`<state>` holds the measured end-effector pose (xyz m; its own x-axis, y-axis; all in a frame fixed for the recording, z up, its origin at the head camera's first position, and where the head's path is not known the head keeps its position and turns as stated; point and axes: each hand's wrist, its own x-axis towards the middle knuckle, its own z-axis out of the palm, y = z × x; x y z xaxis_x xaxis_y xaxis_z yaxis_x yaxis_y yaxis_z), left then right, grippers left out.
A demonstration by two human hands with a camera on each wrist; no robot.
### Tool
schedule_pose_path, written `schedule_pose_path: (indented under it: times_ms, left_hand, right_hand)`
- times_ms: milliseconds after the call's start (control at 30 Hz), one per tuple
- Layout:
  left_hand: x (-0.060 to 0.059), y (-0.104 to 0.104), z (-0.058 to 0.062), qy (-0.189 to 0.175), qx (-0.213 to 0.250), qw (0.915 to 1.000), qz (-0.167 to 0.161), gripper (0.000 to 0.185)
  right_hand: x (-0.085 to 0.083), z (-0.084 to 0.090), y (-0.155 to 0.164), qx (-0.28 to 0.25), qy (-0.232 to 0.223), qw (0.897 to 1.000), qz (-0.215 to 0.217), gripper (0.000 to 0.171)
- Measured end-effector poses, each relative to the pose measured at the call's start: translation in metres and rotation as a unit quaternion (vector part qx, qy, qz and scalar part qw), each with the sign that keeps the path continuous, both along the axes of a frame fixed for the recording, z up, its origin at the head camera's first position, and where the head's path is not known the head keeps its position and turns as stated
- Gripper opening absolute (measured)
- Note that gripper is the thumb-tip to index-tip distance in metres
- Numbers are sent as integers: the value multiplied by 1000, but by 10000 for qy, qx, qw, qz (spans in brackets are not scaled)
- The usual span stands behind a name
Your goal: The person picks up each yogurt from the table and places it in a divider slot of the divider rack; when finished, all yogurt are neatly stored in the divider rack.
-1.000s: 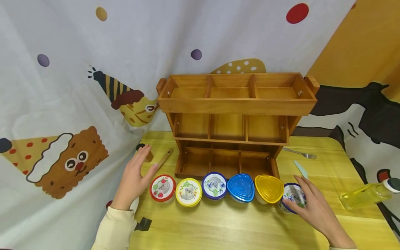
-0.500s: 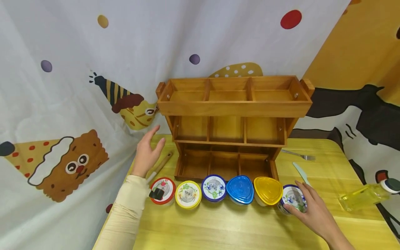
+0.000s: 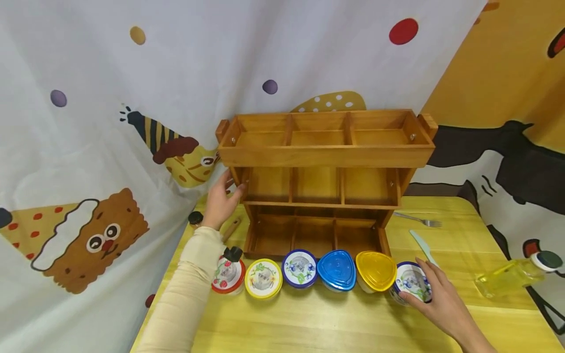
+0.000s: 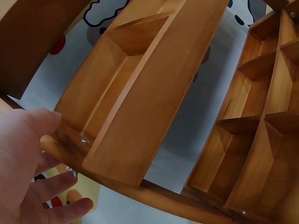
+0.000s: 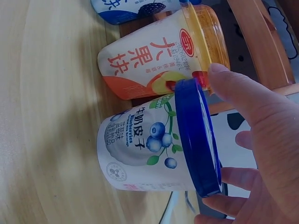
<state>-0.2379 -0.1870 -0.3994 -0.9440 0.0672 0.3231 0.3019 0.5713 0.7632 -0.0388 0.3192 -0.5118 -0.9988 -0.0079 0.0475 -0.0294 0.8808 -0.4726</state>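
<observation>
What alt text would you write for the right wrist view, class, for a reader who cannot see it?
A right hand grips the blue-rimmed lid of a blueberry yogurt cup standing on a pale wooden table. Right beside it stands a yellow-lidded peach yogurt cup, with a third cup's edge just beyond.

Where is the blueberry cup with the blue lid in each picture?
Head: the blueberry cup stands at the right end of the cup row, under the right hand.
Left wrist: not in it; only the wooden rack and left hand show.
Right wrist: centre of the picture, fingers on its lid.
Shared landmark: the yellow-lidded cup beside it.
</observation>
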Motion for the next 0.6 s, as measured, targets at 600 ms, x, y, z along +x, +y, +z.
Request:
schedule_pose_path:
  times_ms: [600]
  left_hand:
    - [-23,12,-7,-85,409,9987,279,28]
  right_hand:
    - [3,-10,1,-202,238,9995,-50,103]
